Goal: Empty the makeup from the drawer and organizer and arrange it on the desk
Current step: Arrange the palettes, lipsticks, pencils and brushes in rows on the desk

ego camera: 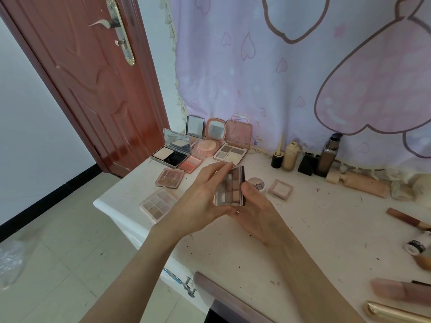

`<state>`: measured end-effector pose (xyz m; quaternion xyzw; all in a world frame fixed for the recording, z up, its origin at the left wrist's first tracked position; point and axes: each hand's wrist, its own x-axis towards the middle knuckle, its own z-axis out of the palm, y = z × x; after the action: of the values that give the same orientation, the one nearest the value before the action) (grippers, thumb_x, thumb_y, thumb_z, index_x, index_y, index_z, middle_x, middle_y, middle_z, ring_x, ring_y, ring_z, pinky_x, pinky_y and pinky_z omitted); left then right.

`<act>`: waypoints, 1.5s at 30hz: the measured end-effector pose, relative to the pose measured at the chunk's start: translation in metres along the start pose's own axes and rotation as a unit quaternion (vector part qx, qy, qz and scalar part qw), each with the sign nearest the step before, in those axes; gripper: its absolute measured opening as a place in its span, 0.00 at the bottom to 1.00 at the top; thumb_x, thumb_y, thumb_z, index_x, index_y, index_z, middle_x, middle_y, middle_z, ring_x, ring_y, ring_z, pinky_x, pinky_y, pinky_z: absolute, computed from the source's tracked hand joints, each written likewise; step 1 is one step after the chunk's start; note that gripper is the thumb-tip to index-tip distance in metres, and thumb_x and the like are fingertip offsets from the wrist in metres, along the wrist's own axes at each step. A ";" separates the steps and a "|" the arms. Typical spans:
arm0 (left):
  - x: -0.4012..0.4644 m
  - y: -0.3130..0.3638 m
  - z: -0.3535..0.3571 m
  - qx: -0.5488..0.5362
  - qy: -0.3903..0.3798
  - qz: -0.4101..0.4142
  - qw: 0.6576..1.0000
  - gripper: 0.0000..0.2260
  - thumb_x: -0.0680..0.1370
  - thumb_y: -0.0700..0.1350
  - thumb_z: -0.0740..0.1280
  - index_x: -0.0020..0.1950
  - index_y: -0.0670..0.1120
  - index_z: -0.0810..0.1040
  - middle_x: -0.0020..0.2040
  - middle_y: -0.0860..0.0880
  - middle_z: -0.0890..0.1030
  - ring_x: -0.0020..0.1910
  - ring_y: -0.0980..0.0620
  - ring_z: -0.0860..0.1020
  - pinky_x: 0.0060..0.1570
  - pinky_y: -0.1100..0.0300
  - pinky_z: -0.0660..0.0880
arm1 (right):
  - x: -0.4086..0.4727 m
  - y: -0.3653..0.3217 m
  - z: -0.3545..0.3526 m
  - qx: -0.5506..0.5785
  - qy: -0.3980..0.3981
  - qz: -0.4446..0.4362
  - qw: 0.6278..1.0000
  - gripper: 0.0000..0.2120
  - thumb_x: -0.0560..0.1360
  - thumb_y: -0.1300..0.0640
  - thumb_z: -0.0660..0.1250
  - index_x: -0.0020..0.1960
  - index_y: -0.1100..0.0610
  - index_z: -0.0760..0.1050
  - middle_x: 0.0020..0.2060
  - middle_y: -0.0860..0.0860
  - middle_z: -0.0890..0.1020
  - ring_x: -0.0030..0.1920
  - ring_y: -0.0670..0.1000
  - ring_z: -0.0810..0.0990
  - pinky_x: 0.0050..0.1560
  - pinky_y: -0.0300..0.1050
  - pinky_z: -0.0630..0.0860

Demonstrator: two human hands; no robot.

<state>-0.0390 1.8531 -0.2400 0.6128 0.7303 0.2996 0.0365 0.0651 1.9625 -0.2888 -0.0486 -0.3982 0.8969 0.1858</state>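
Above the desk's (268, 241) bare middle, well clear of its left edge: an eyeshadow palette (229, 186) with a clear lid, held up on edge between both hands. Left hand (205, 197) cupped round the palette's left side, fingers curled over its top; right hand (256, 213) under and beside it, thumb pressed on its right edge. Toward the far left corner: open compacts, among them a silver powder compact (171, 151) with mirror raised, a round pink compact (211, 138) and a four-pan palette (231, 152) with pink lid upright. Nearer the left edge: two closed palettes (163, 194) lying flat. Along the far edge: bottles (326, 157) standing upright before a lilac curtain (291, 66). At the right edge: brushes and tubes (405, 217), partly cut off.
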 end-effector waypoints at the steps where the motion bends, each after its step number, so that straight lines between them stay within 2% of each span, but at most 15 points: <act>1: 0.000 0.000 0.000 0.002 0.000 0.000 1.000 0.39 0.69 0.47 0.74 0.75 0.46 0.57 0.71 0.51 0.62 0.63 0.69 0.55 0.60 0.84 0.49 | 0.000 0.000 0.000 0.000 0.000 0.001 1.000 0.40 0.66 0.45 0.75 0.70 0.63 0.64 0.68 0.66 0.66 0.67 0.63 0.67 0.61 0.55 0.71; 9: -0.001 -0.003 0.004 0.001 0.030 0.000 1.000 0.38 0.68 0.46 0.76 0.73 0.48 0.60 0.70 0.52 0.63 0.64 0.69 0.56 0.60 0.83 0.51 | -0.003 -0.001 0.003 0.009 0.005 -0.001 1.000 0.39 0.67 0.46 0.74 0.69 0.66 0.66 0.66 0.67 0.68 0.64 0.61 0.69 0.60 0.54 0.68; 14: -0.003 -0.004 0.007 0.012 0.052 -0.001 0.999 0.38 0.67 0.47 0.76 0.73 0.48 0.61 0.69 0.52 0.64 0.67 0.61 0.60 0.59 0.84 0.53 | -0.003 -0.001 0.006 0.015 0.010 -0.005 1.000 0.40 0.66 0.46 0.75 0.68 0.67 0.66 0.64 0.66 0.70 0.63 0.61 0.69 0.63 0.57 0.64; 18: -0.004 -0.005 0.007 0.008 0.077 -0.002 0.997 0.37 0.67 0.48 0.76 0.72 0.48 0.63 0.67 0.54 0.65 0.67 0.60 0.61 0.59 0.83 0.54 | -0.002 -0.004 0.007 0.033 0.017 -0.005 0.999 0.41 0.66 0.46 0.75 0.70 0.66 0.64 0.66 0.66 0.68 0.63 0.61 0.70 0.59 0.53 0.70; 22: -0.002 -0.003 0.005 -0.017 0.074 0.017 0.997 0.35 0.70 0.47 0.73 0.72 0.50 0.60 0.69 0.53 0.63 0.68 0.62 0.59 0.63 0.79 0.54 | -0.002 -0.005 0.008 0.034 0.014 -0.013 0.999 0.41 0.66 0.47 0.75 0.70 0.65 0.62 0.68 0.65 0.67 0.65 0.61 0.69 0.63 0.54 0.68; 25: -0.003 -0.006 0.004 -0.081 0.073 0.008 0.994 0.38 0.69 0.48 0.74 0.73 0.54 0.55 0.69 0.57 0.60 0.70 0.63 0.57 0.67 0.70 0.58 | -0.003 -0.008 0.006 0.032 0.024 -0.018 0.999 0.40 0.63 0.50 0.78 0.68 0.64 0.66 0.61 0.62 0.74 0.61 0.58 0.74 0.60 0.51 0.74; 27: -0.005 -0.008 0.001 -0.123 0.067 0.004 0.990 0.39 0.68 0.56 0.73 0.73 0.58 0.55 0.68 0.62 0.59 0.71 0.60 0.59 0.67 0.66 0.61 | -0.004 -0.011 0.005 0.043 0.046 -0.018 0.998 0.41 0.58 0.52 0.81 0.65 0.63 0.68 0.56 0.60 0.76 0.58 0.56 0.77 0.56 0.50 0.77; 29: -0.007 -0.004 -0.002 -0.158 0.081 -0.001 0.984 0.31 0.69 0.60 0.70 0.68 0.62 0.59 0.66 0.65 0.60 0.68 0.63 0.61 0.64 0.69 0.65 | -0.004 -0.012 0.003 0.052 0.058 -0.020 0.997 0.40 0.54 0.54 0.83 0.61 0.63 0.70 0.53 0.59 0.77 0.56 0.56 0.78 0.53 0.49 0.78; 32: -0.007 0.000 -0.001 -0.222 0.135 -0.068 0.963 0.19 0.74 0.53 0.67 0.60 0.64 0.65 0.65 0.58 0.68 0.63 0.62 0.69 0.57 0.70 0.72 | -0.002 -0.010 0.004 0.064 0.082 -0.018 0.994 0.31 0.57 0.61 0.80 0.57 0.60 0.72 0.51 0.58 0.77 0.57 0.55 0.77 0.53 0.49 0.79; 34: -0.008 -0.001 0.002 -0.255 0.129 -0.114 0.951 0.18 0.75 0.44 0.67 0.59 0.62 0.67 0.63 0.57 0.72 0.61 0.59 0.73 0.56 0.64 0.75 | 0.000 -0.007 0.004 0.072 0.109 -0.021 0.991 0.25 0.63 0.67 0.71 0.58 0.57 0.72 0.53 0.57 0.76 0.56 0.54 0.78 0.57 0.51 0.77; 36: -0.007 -0.005 0.003 -0.257 0.134 -0.139 0.947 0.20 0.77 0.39 0.66 0.60 0.61 0.69 0.60 0.54 0.76 0.58 0.57 0.77 0.55 0.62 0.76 | 0.002 -0.003 0.005 0.072 0.112 -0.023 0.991 0.24 0.62 0.69 0.71 0.57 0.57 0.73 0.52 0.57 0.76 0.53 0.53 0.79 0.59 0.52 0.75; 39: -0.007 -0.012 0.001 -0.301 0.174 -0.179 0.920 0.21 0.77 0.32 0.63 0.59 0.59 0.71 0.54 0.51 0.80 0.52 0.56 0.80 0.52 0.62 0.78 | 0.003 0.000 0.007 0.098 0.094 -0.016 0.991 0.28 0.56 0.56 0.82 0.52 0.59 0.75 0.49 0.57 0.79 0.53 0.55 0.80 0.53 0.50 0.79; 40: -0.006 -0.014 -0.001 -0.316 0.182 -0.191 0.911 0.21 0.77 0.31 0.62 0.60 0.55 0.72 0.53 0.49 0.80 0.51 0.55 0.80 0.52 0.61 0.78 | 0.003 0.000 0.008 0.103 0.105 -0.008 0.989 0.26 0.60 0.50 0.79 0.53 0.60 0.75 0.51 0.58 0.79 0.55 0.56 0.79 0.51 0.49 0.80; 42: -0.005 -0.020 -0.005 -0.342 0.186 -0.207 0.898 0.19 0.77 0.30 0.62 0.63 0.48 0.73 0.54 0.45 0.81 0.51 0.52 0.81 0.51 0.60 0.78 | 0.002 -0.002 0.010 0.070 0.150 0.008 0.986 0.22 0.70 0.46 0.66 0.55 0.63 0.74 0.56 0.59 0.78 0.56 0.56 0.79 0.49 0.47 0.80; 45: -0.005 -0.025 -0.013 -0.364 0.171 -0.202 0.893 0.19 0.76 0.30 0.61 0.65 0.44 0.72 0.54 0.42 0.81 0.52 0.48 0.81 0.51 0.60 0.78 | 0.001 0.000 0.009 -0.049 0.198 0.011 0.979 0.13 0.77 0.54 0.62 0.58 0.60 0.72 0.57 0.58 0.79 0.54 0.54 0.80 0.50 0.48 0.79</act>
<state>-0.0652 1.8419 -0.2425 0.3347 0.6730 0.6311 0.1916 0.0617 1.9567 -0.2822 -0.2384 -0.3963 0.8512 0.2483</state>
